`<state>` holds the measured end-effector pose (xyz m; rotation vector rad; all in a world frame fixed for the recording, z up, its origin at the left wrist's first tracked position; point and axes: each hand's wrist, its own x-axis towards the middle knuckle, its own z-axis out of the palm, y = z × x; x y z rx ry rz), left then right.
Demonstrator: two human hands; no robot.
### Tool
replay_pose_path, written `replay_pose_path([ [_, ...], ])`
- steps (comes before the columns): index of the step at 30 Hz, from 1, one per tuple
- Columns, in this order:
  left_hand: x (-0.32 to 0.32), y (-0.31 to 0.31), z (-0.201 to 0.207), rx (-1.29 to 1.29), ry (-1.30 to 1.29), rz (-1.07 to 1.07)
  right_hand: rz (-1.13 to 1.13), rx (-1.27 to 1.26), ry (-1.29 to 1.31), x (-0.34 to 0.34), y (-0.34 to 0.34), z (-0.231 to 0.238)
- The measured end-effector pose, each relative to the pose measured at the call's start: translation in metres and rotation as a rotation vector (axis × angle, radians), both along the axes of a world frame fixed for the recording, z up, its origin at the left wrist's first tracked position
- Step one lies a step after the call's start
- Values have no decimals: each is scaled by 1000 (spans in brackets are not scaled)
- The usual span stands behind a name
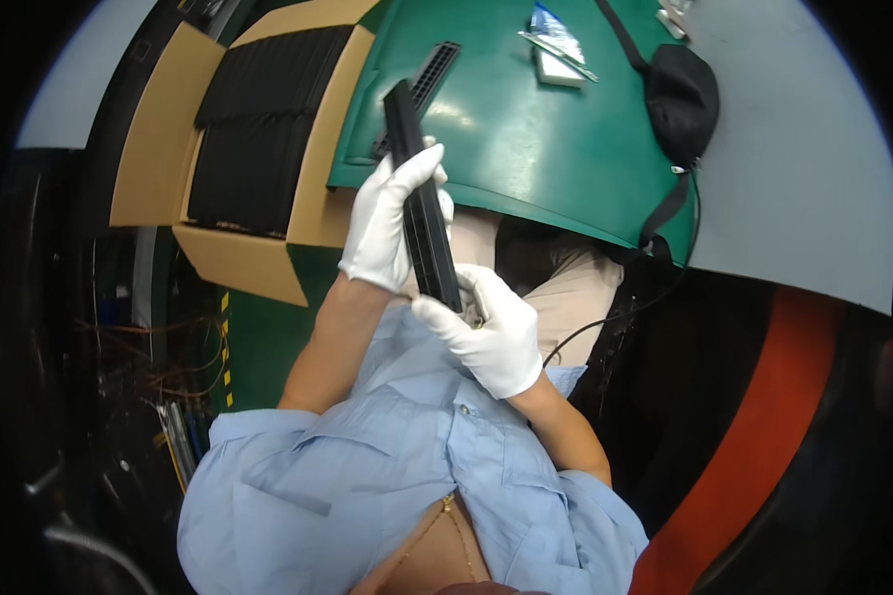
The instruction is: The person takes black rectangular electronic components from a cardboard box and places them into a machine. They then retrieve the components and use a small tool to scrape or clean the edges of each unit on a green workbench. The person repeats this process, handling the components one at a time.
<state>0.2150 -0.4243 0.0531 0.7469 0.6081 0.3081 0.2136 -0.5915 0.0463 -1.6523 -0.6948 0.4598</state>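
- A long, narrow black plastic strip is held up in front of the body, just off the near edge of the green mat
- Its long axis slants from far left to near right, nearly in line with the forearms
- The gloved left hand wraps it around the middle, thumb across the top face, fingertips showing past the right side
- The gloved right hand pinches the near end between thumb and fingers
- The far end overlaps a slotted black strip on the mat; whether they touch I cannot tell
- The left hand is nearer the cardboard box
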Motion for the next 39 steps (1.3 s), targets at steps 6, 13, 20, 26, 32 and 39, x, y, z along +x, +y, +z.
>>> replay_pose_path([
  [6, -11, 26, -26, -68, -29, -33, 173, 174, 1184, -20, -20, -36],
  [13, -7, 22, -29, -31, 85, -76, 193, 208, 1088, -26, -19, -36],
  [20, -9, 13, -21, 87, 105, -195, 57, -44, -129, 18, -4, -14],
  [26, -5, -2, -19, 129, 177, -247, 99, -29, -734, 42, 5, -23],
  [32, -5, -2, -27, 127, 199, -244, 186, -106, -924, 27, -10, -17],
  [39, 2, 0, -25, 118, 225, -181, 232, -63, -848, 7, -22, -24],
])
